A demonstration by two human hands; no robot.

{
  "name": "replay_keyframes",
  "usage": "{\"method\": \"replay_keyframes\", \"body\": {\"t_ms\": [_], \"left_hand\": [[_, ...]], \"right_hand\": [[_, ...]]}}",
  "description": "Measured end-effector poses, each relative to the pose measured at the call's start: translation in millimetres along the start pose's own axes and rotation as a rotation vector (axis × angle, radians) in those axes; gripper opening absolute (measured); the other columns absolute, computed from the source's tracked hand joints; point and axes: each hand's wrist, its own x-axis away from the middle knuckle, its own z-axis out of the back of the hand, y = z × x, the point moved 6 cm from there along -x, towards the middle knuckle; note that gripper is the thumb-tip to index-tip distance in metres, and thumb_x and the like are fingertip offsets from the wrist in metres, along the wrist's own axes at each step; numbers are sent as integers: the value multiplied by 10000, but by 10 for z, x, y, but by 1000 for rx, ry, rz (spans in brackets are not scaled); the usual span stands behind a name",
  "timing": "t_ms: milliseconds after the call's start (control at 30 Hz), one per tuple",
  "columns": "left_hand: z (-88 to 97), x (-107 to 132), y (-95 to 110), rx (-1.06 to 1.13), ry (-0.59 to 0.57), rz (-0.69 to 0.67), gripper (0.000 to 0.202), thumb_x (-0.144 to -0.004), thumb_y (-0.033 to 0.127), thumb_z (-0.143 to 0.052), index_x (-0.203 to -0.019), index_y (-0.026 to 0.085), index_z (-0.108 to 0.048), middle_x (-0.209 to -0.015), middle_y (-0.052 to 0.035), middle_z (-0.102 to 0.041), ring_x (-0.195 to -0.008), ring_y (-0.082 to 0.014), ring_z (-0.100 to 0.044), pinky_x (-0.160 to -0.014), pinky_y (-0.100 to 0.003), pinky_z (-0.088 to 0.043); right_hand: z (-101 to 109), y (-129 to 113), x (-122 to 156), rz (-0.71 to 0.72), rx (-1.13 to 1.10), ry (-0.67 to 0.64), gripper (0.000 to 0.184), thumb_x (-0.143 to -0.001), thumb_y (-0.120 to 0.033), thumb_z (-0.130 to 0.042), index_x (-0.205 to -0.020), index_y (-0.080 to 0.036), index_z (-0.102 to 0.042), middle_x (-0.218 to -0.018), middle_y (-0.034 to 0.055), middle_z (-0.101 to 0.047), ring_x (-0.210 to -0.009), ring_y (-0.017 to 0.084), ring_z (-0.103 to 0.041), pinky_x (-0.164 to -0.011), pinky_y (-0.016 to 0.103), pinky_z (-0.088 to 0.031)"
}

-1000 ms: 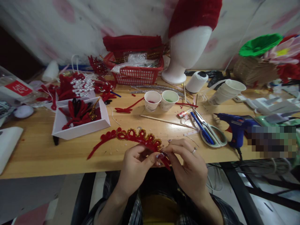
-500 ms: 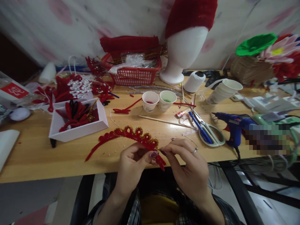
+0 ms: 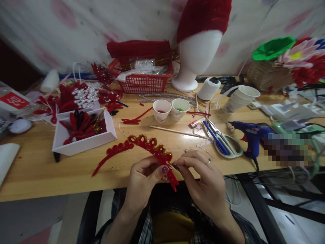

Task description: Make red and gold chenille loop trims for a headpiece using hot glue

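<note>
My left hand point(image 3: 143, 184) is closed, thumb and fingers pinching a red fuzzy strip with scalloped loops point(image 3: 149, 146), edged in gold tinsel, above the table's front edge. Its lower end hangs past my thumb. To the left, a plain red scalloped piece point(image 3: 114, 152) reaches down toward the table; whether it joins the held strip I cannot tell. Close by on the right, my right hand point(image 3: 203, 181) has thumb and forefinger pinched at the end of the gold edging, on what looks like a thin gold tinsel strand point(image 3: 170, 163). My fingertips partly hide it.
A white box point(image 3: 83, 145) of red and black fuzzy pieces stands left. Behind are paper cups of beads point(image 3: 161, 117), a red basket point(image 3: 144, 84) and a white foam head point(image 3: 196, 54). Scissors point(image 3: 230, 145), a blue pen point(image 3: 215, 139) and a blue glue gun point(image 3: 251, 135) lie right.
The gold-edged part of the strip has tilted more steeply, and its left end now stands apart from the plain red piece's line. Both hands keep nearly the same place and pinch.
</note>
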Motion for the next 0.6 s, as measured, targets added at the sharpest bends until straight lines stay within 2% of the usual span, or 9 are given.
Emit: {"method": "replay_keyframes", "body": {"t_ms": [367,600], "left_hand": [[29,-2,-40,-166,-29,-43,166,-749,328,-846,-744,171,-793,-670,-19,-754,-580,-107,-678,-578,-168,-568],[20,11,-15,-238,8,-41,186,-749,336,-840,-726,161,-784,-644,-25,-755,-557,-117,-687,-556,-172,-573]], "right_hand": [[-11,-3,1,-49,-69,-11,167,-917,-34,-584,-920,-190,-645,-834,2,-652,-794,116,-638,-707,225,-527],[-20,9,13,-63,-57,-26,165,-918,-38,-582,-936,-186,-654,-850,10,-654,-802,119,-627,-715,243,-515]]}}
